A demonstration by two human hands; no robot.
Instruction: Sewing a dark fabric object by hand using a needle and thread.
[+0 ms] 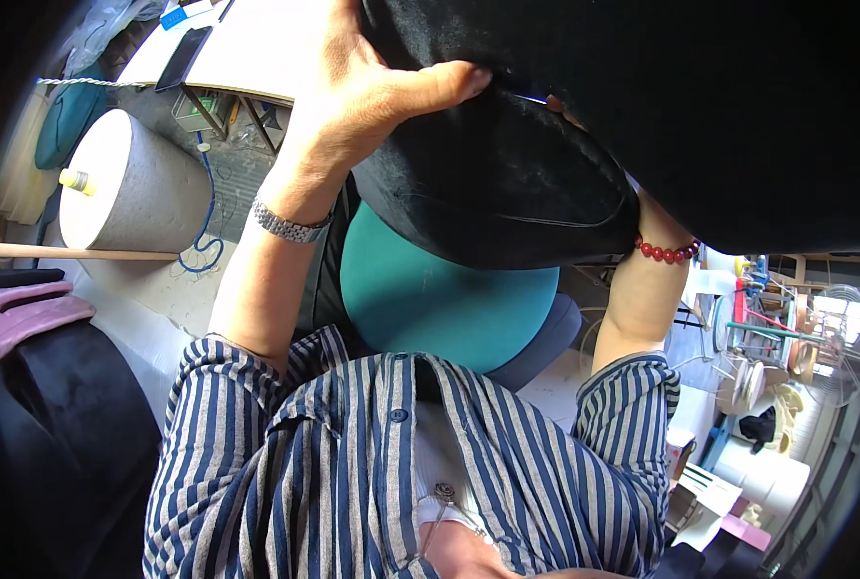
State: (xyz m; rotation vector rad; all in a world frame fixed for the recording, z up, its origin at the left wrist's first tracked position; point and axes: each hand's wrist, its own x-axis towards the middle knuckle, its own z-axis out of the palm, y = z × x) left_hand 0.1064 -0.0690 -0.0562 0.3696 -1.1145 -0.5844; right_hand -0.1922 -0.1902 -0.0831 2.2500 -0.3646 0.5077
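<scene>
A large black piece [507, 183] with a soft, cloth-like surface fills the upper middle and right; I cannot tell what it is part of. My left hand [362, 92], with a metal watch on its wrist, holds the black piece at its left edge. The thumb presses on the face, while the fingers run out of the picture at the top. My right hand [554, 103] reaches up behind the black piece, a red bead bracelet on its wrist. Only a bit of finger shows through a gap, beside a thin bright sliver I cannot make out.
Below the black piece sits a round teal seat [420, 294]. To the left stand a large grey-white roll [150, 183], a wooden rod [83, 251] and a white table [266, 48] with a phone [184, 58] at its edge. Spools and racks [749, 376] crowd the right.
</scene>
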